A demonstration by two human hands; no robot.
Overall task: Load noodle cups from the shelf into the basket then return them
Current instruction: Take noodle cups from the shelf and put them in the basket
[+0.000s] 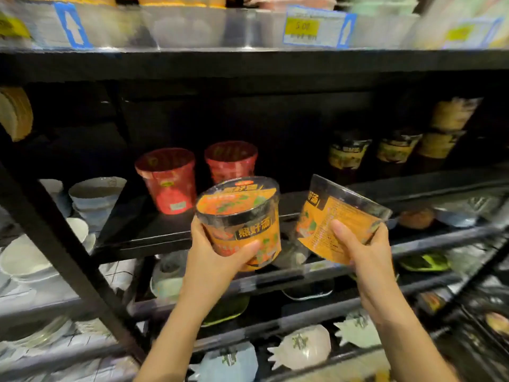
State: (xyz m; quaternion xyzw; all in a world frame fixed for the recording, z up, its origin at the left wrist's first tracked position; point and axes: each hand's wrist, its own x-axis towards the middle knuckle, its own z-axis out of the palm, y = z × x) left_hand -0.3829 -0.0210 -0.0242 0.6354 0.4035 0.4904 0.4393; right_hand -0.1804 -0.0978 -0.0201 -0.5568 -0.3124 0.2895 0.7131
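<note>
Left hand grips an upright orange cup at frame centre, right hand a tilted one beside it, both held before the dark shelf, likely for shelving.

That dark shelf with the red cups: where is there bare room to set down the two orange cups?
The dark shelf is bare left of and in front of the two red cups, and between them and the black-and-yellow cups at right. That right end is crowded. The left hand and right hand each hold an orange noodle cup.
</note>
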